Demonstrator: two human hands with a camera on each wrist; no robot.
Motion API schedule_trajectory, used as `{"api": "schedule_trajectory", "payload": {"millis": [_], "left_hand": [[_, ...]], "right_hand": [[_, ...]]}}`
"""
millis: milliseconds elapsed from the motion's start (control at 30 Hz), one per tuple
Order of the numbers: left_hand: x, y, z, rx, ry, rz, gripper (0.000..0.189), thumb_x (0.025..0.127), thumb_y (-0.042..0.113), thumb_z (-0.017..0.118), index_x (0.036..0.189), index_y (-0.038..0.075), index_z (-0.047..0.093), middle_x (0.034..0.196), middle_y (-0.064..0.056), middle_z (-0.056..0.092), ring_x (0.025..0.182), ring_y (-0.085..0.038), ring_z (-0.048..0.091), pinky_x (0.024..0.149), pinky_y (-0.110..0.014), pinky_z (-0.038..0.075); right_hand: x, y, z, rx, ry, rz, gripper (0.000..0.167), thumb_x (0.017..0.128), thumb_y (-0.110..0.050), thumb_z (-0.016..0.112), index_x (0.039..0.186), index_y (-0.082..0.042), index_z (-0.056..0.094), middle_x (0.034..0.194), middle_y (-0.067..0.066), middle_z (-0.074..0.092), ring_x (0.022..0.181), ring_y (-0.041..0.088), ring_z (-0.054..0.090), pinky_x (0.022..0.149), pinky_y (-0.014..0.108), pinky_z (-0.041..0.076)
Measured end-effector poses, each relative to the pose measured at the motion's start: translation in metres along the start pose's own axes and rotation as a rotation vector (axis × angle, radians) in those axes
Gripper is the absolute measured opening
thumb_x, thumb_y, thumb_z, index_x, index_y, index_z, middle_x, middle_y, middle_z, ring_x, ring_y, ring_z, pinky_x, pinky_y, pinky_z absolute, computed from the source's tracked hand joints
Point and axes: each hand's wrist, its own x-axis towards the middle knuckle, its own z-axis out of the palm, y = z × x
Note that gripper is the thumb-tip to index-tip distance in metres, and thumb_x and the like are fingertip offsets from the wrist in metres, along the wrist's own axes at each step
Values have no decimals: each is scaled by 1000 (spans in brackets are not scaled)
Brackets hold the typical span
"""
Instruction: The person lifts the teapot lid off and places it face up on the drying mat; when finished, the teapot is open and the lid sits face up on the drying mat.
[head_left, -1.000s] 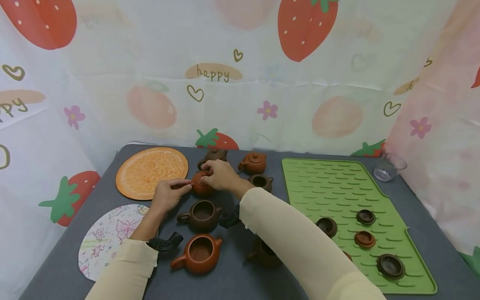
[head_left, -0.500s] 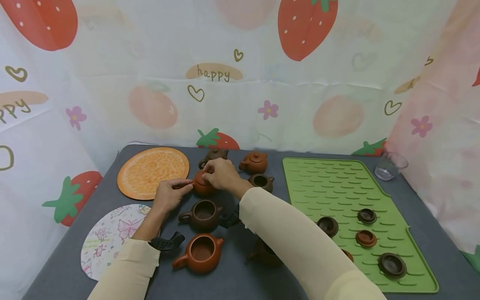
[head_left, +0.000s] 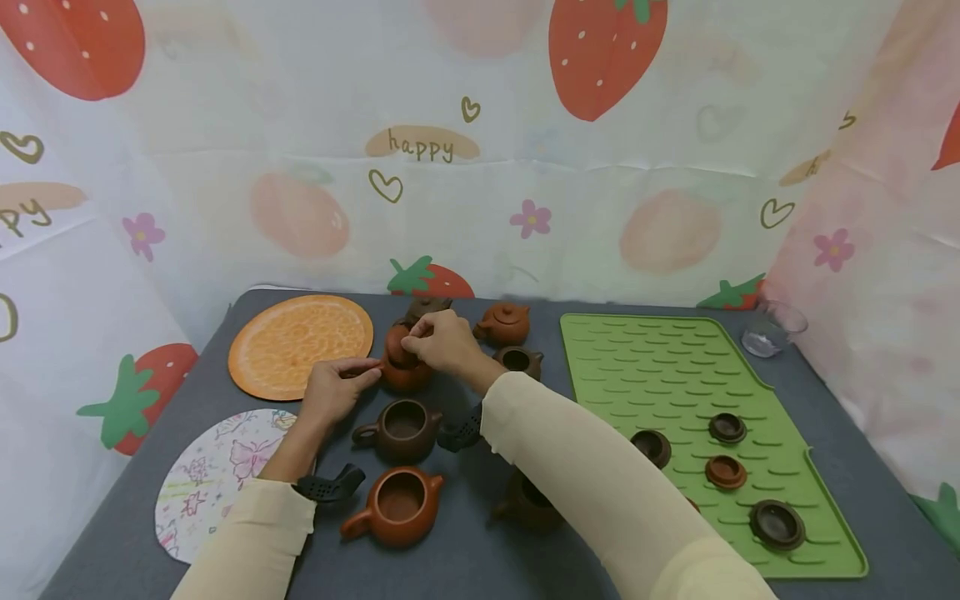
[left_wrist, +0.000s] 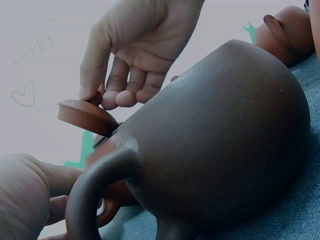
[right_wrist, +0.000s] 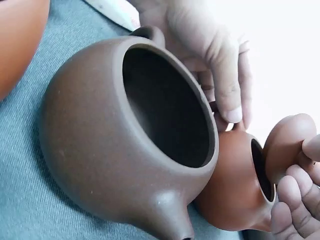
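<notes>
My left hand (head_left: 335, 392) pinches the handle of a reddish clay teapot (head_left: 406, 381), whose mouth is uncovered. Its lid (right_wrist: 287, 142) is tilted up beside that mouth, in the right wrist view. Thumb and fingers of my right hand (head_left: 447, 347) pinch the lid's knob; in the left wrist view, the raised lid (left_wrist: 85, 118) shows under the thumb. A brown lidless teapot (head_left: 405, 450) stands just nearer than the reddish one and fills much of both wrist views. An orange-red lidless teapot (head_left: 401, 510) is closer still.
Behind my right hand stand a dark teapot (head_left: 429, 307), a lidded reddish teapot (head_left: 506, 323) and a small dark open teapot (head_left: 519, 362). A green mat (head_left: 637, 358) on the right bears several lids. Two round mats, orange (head_left: 300, 346) and patterned (head_left: 202, 483), lie left; a glass (head_left: 772, 329) stands far right.
The right hand has lifted the lid off the reddish teapot and tilted it, baring the mouth. The left hand still holds the handle in place.
</notes>
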Motion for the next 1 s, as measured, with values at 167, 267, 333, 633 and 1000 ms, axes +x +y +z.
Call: {"api": "schedule_trajectory", "payload": {"millis": [167,267,333,633,1000], "left_hand": [[0,1,0,2,6,-6,27,91,19,71,111,1,73,105,-12,70,98,-23,60,70,-21,47],[1,2,-1,8,12,-2,27,91,19,71,111,1,73,105,-13,70,99,-23,61,70,-21,47],[1,3,-1,16,17,4,27,91,19,71,110,1,73,105,-13,70,100,-24,60,71,-22,47],[1,3,-1,33,16,-5,27,91,18,71,111,1,73,107,-14,69,102,-24,59,74,-25,46],[-1,2,1,4,-5,-20,28,91,20,70,114,2,72,107,-13,69,99,-23,60,72,-23,48]], "right_hand": [[0,2,0,137,4,40,9,89,-17,67,81,-14,68,72,1,66,65,19,62,54,30,48],[1,3,0,265,-4,53,2,89,-13,65,88,-11,65,77,5,66,69,23,63,58,33,50],[2,3,-1,361,-21,52,11,90,-9,63,101,-13,64,82,10,66,73,28,64,63,37,52],[3,2,-1,618,-117,125,31,97,-5,51,122,-17,64,94,12,60,70,28,62,69,42,55],[-5,0,-9,702,-172,94,37,89,-12,72,116,-4,48,104,17,61,84,36,66,79,50,52]]}}
